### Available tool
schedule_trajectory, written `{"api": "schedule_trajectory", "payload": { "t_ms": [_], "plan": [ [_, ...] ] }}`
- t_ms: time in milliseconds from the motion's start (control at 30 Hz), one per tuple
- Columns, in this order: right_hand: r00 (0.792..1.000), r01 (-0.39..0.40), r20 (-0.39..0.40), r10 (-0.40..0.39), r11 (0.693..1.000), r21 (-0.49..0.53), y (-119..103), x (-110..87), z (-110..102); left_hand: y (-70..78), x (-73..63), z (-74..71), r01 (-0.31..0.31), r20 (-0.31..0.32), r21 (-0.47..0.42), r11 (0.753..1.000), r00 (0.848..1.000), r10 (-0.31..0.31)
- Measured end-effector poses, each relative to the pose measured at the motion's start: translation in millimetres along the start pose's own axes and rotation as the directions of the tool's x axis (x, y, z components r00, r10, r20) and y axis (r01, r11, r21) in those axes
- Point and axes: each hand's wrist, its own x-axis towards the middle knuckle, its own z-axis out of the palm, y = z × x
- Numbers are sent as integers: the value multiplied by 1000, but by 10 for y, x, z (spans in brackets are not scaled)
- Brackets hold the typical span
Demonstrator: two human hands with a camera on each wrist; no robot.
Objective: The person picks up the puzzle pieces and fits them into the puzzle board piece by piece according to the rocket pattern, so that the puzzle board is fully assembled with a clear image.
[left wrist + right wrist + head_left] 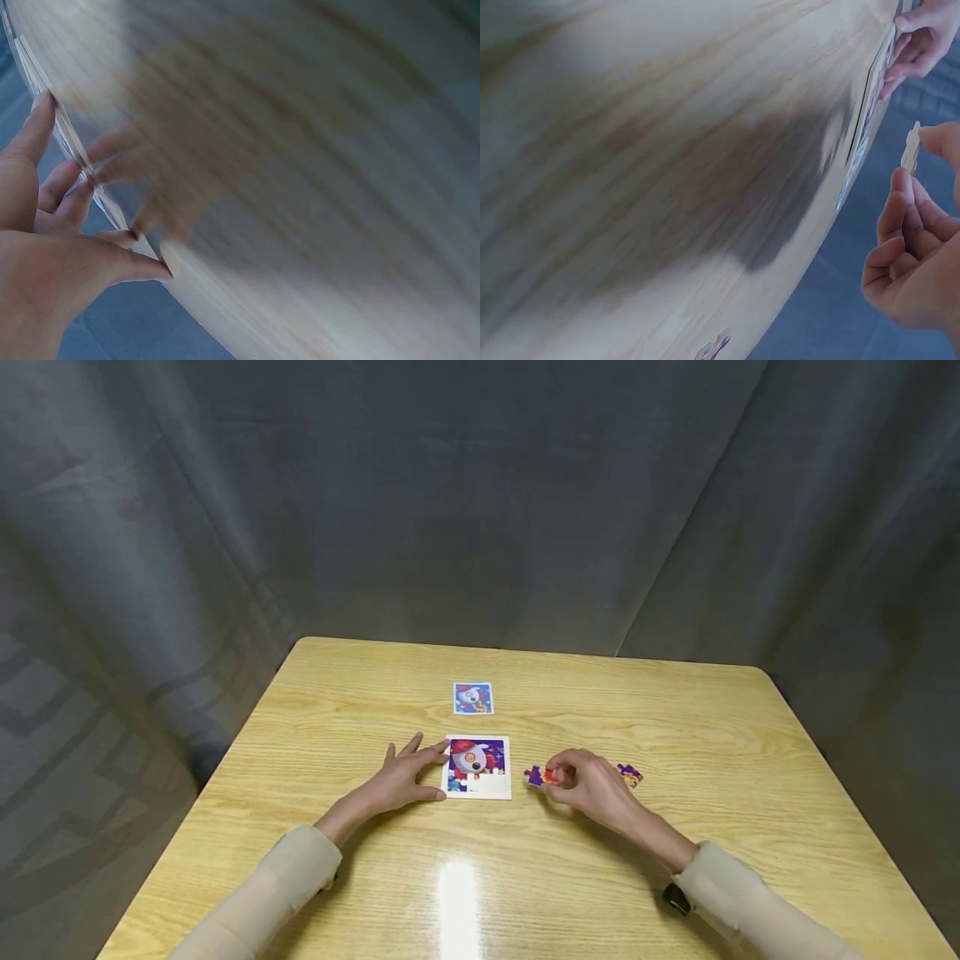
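A white-framed jigsaw puzzle (480, 737) lies on the table, showing a grey-and-red cartoon animal face. Its lower right part shows bare white backing. Along the frame's left edge rests my left hand (397, 781), fingers spread and fairly straight, thumb at the near corner. To the right of the frame, my right hand (596, 789) pinches a purple-and-red jigsaw piece (535, 776) between thumb and fingers. From the right wrist view, this held piece (910, 149) is seen edge-on, above the tabletop. Another purple-and-yellow piece (631, 774) lies beyond the right hand, partly hidden by it.
A small picture card (473, 698) with a similar animal image lies behind the frame. The wooden table (360, 693) has rounded far corners, and dark grey curtains (465, 510) hang behind it and at both sides.
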Motion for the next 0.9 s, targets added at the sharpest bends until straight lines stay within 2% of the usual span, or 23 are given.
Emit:
{"api": "schedule_trajectory", "payload": {
  "t_ms": [433,900],
  "plan": [
    [997,78,21,-76,996,-52,-135,155,95,-14,11,8,1,-1,4,1000,1000,-1],
    [988,114,107,-108,992,-52,-233,320,195,3,8,-3,7,0,1,1000,1000,-7]
  ]
}}
